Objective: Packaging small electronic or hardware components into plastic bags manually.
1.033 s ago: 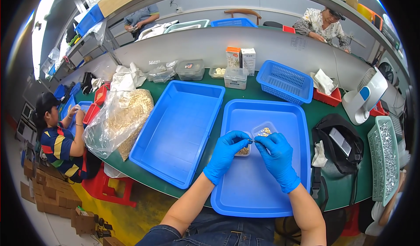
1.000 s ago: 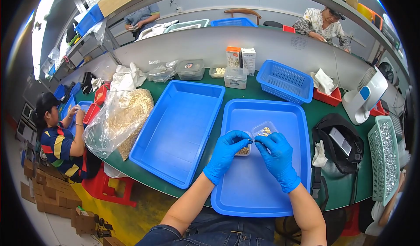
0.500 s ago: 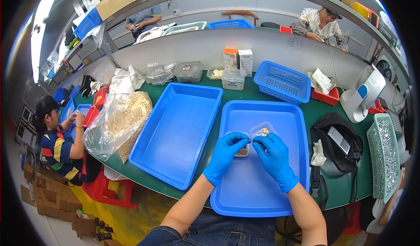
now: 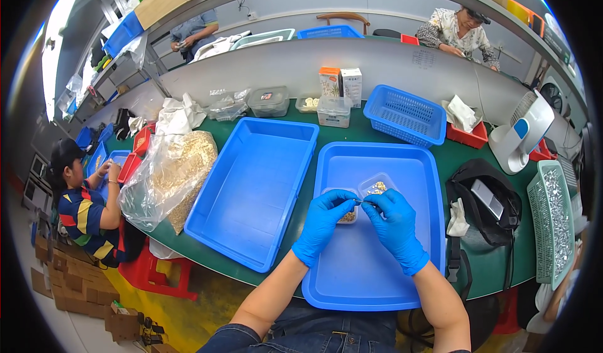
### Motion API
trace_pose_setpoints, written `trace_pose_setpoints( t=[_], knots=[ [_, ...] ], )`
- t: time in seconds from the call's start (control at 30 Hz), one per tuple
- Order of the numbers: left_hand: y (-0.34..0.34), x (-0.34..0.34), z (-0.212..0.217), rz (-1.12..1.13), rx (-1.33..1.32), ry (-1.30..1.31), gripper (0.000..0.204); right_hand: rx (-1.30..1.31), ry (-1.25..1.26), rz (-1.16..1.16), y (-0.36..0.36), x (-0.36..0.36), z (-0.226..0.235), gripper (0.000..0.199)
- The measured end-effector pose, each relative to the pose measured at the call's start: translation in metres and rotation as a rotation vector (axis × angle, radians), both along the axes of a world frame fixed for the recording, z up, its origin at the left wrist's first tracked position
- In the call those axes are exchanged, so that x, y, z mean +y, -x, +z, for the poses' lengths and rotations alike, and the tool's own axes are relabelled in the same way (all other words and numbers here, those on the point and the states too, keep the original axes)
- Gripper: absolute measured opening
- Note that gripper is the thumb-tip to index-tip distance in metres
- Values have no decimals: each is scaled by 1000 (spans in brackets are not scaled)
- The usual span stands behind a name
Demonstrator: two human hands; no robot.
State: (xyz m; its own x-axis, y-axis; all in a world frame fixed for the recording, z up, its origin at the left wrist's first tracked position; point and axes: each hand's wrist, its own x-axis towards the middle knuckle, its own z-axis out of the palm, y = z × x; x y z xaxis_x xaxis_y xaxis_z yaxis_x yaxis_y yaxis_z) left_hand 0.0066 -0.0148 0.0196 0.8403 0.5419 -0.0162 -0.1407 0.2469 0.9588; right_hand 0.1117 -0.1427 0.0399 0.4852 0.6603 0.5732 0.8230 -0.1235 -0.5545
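Note:
Both my hands wear blue gloves and meet above a blue tray (image 4: 370, 284). My left hand (image 4: 328, 221) pinches one end of a small dark metal piece (image 4: 358, 201). The fingertips of my right hand (image 4: 391, 224) close on its other end. The piece is too small to name its kind. Just beyond my fingers, a clear plastic container (image 4: 378, 181) in the tray holds small gold-coloured parts. A second container (image 4: 349, 216) with small brownish parts sits partly hidden under my left hand.
An empty-looking blue tray (image 4: 251, 196) lies to the left, beside a clear bag of small gold parts (image 4: 188, 164). A blue basket (image 4: 407, 117) stands behind. On the right are a black bag (image 4: 483, 196), a white fan (image 4: 524, 133) and a green basket of silver parts (image 4: 551, 221). A co-worker (image 4: 88, 202) sits left.
My hands keep the same pinch on the small metal piece, nearly unmoved. The view has shifted very slightly. Across the partition, the person at the upper left has shifted a little.

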Motion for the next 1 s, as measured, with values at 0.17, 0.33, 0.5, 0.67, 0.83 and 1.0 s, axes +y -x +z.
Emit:
trace_pose_setpoints(
  t=[0.17, 0.33, 0.5, 0.67, 0.83, 1.0],
  knots=[
    [0, -2, -1, 33, 9, -77, 14, -82, -19, -11, 0, 0, 4, 10],
    [0, -3, 2, 35, 1, -72, 14, -78, 4, -15, 1, -1, 5, 9],
    [2, 0, 1, 13, 4, -72, 15, -87, 64, 1, 0, -2, 0, 9],
    [1, -2, 4, 30, 1, -68, 15, 1, -3, 28, -2, -1, 0, 8],
    [0, 0, 2, 38, 14, -102, 15, 49, -18, 32, -4, 0, -2, 7],
    [1, 1, -3, 58, 28, -178, 15, 67, 29, 21, -4, -1, -1, 7]
  ],
)
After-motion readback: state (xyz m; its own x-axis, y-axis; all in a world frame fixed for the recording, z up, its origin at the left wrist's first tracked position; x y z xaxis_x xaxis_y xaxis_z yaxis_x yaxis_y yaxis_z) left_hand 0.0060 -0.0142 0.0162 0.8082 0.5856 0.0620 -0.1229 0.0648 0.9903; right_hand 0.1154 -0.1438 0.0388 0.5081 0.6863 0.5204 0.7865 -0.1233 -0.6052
